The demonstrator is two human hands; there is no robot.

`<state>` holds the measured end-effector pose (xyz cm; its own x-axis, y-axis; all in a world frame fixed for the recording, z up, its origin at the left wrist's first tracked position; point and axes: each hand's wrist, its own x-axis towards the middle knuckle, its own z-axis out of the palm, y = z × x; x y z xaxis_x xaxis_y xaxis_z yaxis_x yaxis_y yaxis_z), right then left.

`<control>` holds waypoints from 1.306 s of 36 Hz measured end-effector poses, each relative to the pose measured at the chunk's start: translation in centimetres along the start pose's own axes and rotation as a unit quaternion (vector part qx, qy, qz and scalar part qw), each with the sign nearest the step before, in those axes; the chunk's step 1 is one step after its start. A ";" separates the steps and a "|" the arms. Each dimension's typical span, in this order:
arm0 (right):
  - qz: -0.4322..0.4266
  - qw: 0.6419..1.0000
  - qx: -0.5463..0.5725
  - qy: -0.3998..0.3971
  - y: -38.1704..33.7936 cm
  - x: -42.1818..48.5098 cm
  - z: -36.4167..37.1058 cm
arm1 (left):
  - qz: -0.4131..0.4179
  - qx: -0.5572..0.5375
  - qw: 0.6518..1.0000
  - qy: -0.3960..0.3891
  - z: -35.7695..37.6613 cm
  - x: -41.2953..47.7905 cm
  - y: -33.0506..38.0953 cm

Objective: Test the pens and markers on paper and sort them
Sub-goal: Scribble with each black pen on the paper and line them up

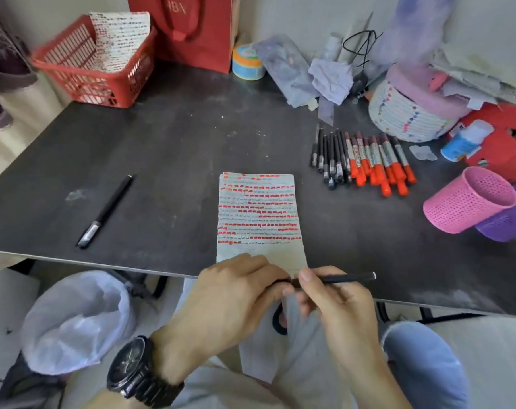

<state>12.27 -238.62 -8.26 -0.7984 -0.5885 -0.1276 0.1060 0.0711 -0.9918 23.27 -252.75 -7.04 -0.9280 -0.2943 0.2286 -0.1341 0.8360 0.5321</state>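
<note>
Okay, far-left corner of the dark matte tabletop (177, 137): red plastic lattice basket (85, 69) with a mark-covered sheet stood in it. Left side, toward the near edge: one slim black capped pen (106, 212) lying diagonally, well apart from everything else. Probably already sorted out, can't confirm. Below the near edge: white-bag-lined bin (73, 320).

Centre, reaching the near edge: lined white test paper (259, 208), with rows of red-orange dashes over its upper part and a blank bottom strip.

Just over that near edge both hands share a thin black pen (348, 278). The left hand (236, 302), with a black wristwatch, has its fingers curled, pinching the pen's left end. The right hand (336, 302) pinches the barrel between thumb and forefinger, and the rest of the barrel pokes out to the right. Fingers hide the tip, so cap on or off: cannot tell.

The step reads as uncapping or recapping around a test stroke. To do it well:
- Pull straight along the barrel, with no sideways bend.
- Keep the cap in the left hand.
- Make a short dash on the blank strip under the last row, not over old marks.

Right of centre, toward the far edge: row of black pens and orange-capped markers (366, 160), lying side by side and touching. Near the right edge: pink perforated plastic cup (469, 199) touching a purple perforated cup (513, 214), likely the sorting holders.
</note>
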 end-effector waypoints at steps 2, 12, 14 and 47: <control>-0.001 1.000 0.024 0.016 -0.3 0.7 0.6 | 0.017 0.016 0.999 0.033 -0.3 0.8 -0.2; 0.022 0.993 0.109 0.045 -2.1 5.3 1.5 | 0.039 0.143 0.979 0.139 0.0 4.5 -1.1; 0.049 0.982 0.154 0.101 -2.3 6.6 0.3 | 0.022 0.150 0.979 0.136 -0.4 4.9 -1.7; -0.131 0.972 -0.156 0.116 1.5 11.1 -0.9 | -0.078 -0.027 0.997 0.005 4.2 6.2 -3.1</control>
<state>3.03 -244.30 -11.15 -0.8899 -0.4243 0.1677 -0.2747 0.2046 -0.9395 16.45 -255.21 -10.69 -0.8937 -0.4239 0.1472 -0.2574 0.7530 0.6055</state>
